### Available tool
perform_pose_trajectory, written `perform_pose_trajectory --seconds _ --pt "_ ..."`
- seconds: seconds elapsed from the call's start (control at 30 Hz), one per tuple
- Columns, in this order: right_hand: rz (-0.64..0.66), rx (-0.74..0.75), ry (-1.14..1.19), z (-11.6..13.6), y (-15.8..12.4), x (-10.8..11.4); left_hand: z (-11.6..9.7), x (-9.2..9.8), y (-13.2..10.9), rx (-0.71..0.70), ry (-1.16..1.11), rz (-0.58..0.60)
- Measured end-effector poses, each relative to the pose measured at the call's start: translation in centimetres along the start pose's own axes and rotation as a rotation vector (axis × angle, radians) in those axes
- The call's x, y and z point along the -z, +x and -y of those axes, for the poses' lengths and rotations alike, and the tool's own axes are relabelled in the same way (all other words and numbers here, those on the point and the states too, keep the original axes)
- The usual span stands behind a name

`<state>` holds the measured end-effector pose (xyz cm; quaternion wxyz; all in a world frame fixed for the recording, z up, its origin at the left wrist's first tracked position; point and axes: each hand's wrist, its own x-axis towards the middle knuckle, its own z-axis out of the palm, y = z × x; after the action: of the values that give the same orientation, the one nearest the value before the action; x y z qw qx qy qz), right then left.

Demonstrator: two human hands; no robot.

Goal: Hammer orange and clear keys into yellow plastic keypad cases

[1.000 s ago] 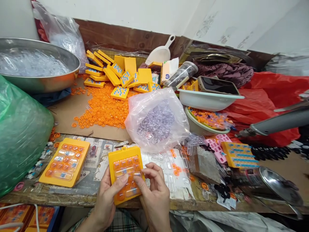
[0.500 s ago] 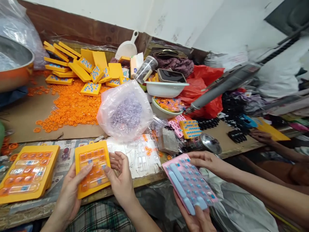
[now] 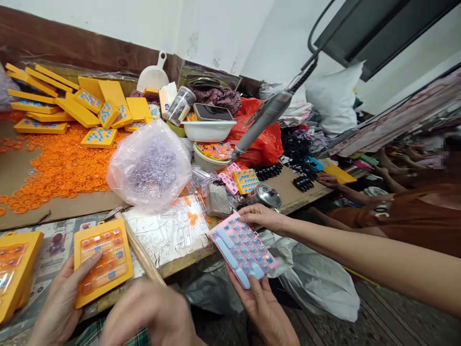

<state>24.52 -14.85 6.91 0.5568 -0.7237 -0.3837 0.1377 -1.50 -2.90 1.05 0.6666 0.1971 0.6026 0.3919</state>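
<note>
Away from the yellow board now, your right hand is a curled blur by a wooden stick; whether it grips that, you cannot tell. Your left hand clasps the board's left side, thumb on its face, at the bench edge. Rounded-cornered, the board shows orange pieces and blue bits under clear covers.

The left hand and blurred right hand are bare; dark green plaid clothing with pale lines shows below.
</note>
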Motion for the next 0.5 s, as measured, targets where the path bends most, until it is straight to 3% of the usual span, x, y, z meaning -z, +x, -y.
perform_pose_trajectory --seconds 0.07,0.13,0.33,0.43,0.5 --pt "0.126 -0.101 0.069 -0.9 0.9 3.9 0.1 0.2 0.0 0.002 0.014 -0.003" --pt "0.26 -0.202 0.142 -2.1 1.2 5.9 0.3 0.4 0.2 -0.003 0.019 0.002" --pt "0.424 -0.44 0.425 -5.2 0.1 7.0 0.7 0.8 0.4 -0.022 0.002 0.015" --pt "0.433 -0.406 0.314 -5.5 0.0 7.9 0.9 1.0 0.5 -0.054 0.015 0.026" --pt "0.387 -0.238 0.114 -4.9 -0.2 7.8 1.1 1.3 0.7 -0.061 0.001 -0.01"
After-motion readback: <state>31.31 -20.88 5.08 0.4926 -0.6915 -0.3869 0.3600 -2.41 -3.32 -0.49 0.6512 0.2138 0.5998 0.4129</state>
